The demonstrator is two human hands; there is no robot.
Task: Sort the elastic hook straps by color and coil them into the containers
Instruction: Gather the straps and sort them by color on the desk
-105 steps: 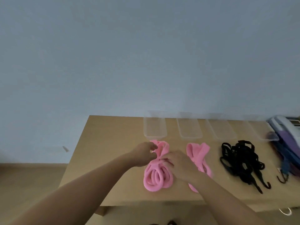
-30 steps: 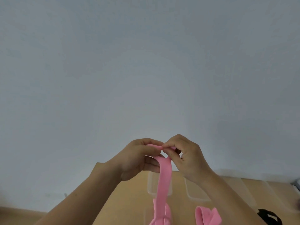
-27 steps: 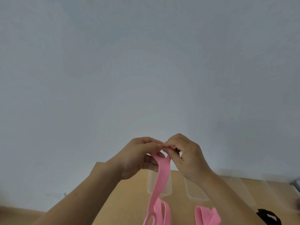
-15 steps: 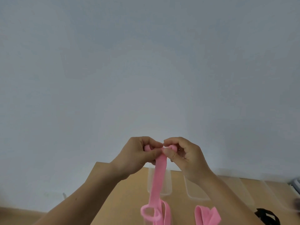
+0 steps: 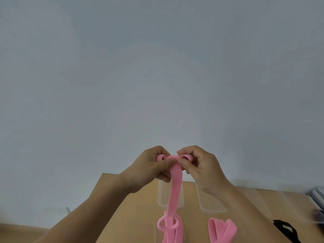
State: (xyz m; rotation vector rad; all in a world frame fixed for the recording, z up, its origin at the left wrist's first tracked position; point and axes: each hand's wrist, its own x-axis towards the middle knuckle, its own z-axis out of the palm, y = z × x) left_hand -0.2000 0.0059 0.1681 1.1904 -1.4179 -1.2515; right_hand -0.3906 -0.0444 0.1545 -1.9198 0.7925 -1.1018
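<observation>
I hold a pink strap [image 5: 175,186] up in front of the wall, above the wooden table [image 5: 138,214]. My left hand [image 5: 154,167] and my right hand [image 5: 199,169] pinch its top end side by side, with a small roll of strap between the fingertips. The rest hangs down in a flat band and ends in loose loops at the bottom edge of the view. A second pink strap [image 5: 220,230] lies on the table to the right. Part of a black strap bundle [image 5: 284,230] shows at the lower right. Clear plastic containers [image 5: 161,195] stand in a row behind.
Another clear container [image 5: 210,206] sits under my right wrist, and further ones [image 5: 263,200] stretch right along the wall. A white and dark object [image 5: 318,199] lies at the table's right edge. The plain wall fills most of the view.
The strap was lifted off the table to wall height. Over the last second both hands stayed raised while the top end got rolled between the fingers and the hanging loops rose slightly.
</observation>
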